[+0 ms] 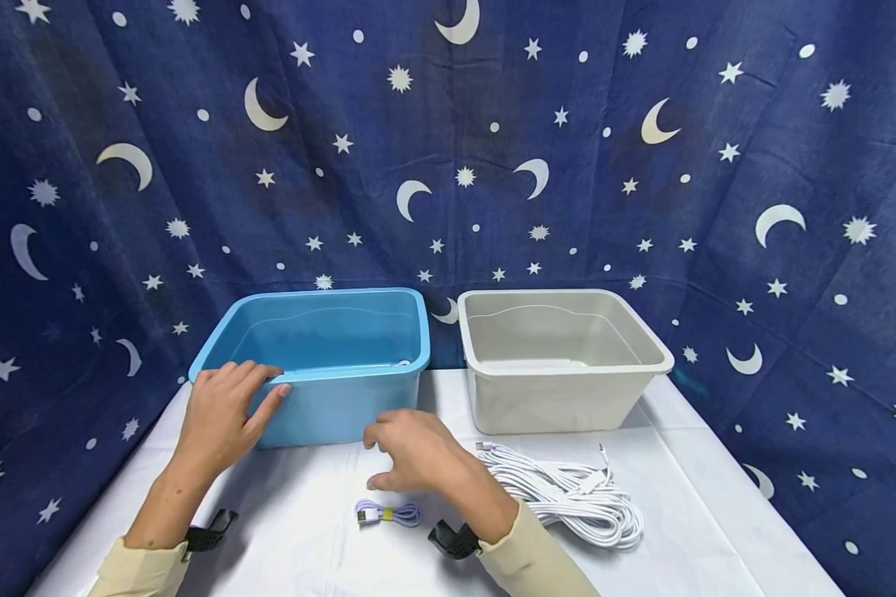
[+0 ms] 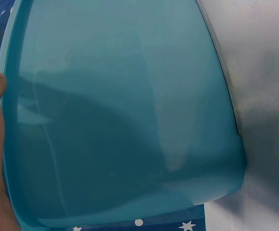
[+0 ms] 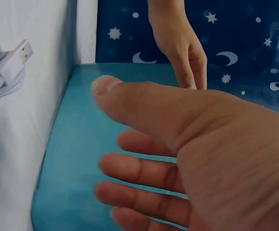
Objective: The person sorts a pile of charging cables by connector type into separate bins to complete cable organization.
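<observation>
My left hand grips the front rim of a blue plastic bin, its fingers over the edge and its thumb against the outside. In the left wrist view the blue bin's wall fills most of the picture. My right hand hovers over the table with fingers apart and loosely bent, holding nothing. Just below it lies a small coiled lavender USB cable with a yellow tie; its white plug shows in the right wrist view. A large bundle of white cable lies beyond the right wrist.
To the right of the blue bin stands a beige bin. A small white item is partly visible inside the blue bin. Both bins stand on a white cloth, before a dark blue curtain with moons and stars.
</observation>
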{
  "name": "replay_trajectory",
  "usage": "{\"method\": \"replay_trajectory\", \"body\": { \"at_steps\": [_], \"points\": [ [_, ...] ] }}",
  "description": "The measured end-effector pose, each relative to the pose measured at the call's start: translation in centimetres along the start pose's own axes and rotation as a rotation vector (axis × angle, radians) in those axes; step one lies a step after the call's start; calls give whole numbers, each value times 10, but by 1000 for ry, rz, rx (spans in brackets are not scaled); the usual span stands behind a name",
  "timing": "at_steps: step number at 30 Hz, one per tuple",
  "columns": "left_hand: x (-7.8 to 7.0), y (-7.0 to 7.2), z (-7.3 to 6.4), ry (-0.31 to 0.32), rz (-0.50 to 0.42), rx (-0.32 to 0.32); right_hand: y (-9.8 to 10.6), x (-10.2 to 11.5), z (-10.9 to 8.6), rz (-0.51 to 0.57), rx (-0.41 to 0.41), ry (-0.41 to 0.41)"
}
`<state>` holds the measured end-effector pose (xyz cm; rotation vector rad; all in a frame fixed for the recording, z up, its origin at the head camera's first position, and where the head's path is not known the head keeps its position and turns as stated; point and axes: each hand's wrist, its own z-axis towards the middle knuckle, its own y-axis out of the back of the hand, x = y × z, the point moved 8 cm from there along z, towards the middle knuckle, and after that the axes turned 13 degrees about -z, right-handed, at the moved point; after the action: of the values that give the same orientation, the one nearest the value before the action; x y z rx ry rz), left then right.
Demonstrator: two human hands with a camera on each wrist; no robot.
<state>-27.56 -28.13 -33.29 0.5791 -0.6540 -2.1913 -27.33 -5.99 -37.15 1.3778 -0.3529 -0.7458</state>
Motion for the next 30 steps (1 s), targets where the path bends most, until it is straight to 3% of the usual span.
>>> {"method": "replay_trajectory", "body": {
  "at_steps": [9, 19, 30],
  "points": [
    [2, -1, -1, 1, 2, 2, -18, 8, -4, -26, 162, 29],
    [0, 0, 0, 0, 15, 4, -31, 14, -4, -42, 225, 18],
    [0, -1, -1, 1, 13, 3, -53, 23, -3, 11, 320, 22]
  ]
}}
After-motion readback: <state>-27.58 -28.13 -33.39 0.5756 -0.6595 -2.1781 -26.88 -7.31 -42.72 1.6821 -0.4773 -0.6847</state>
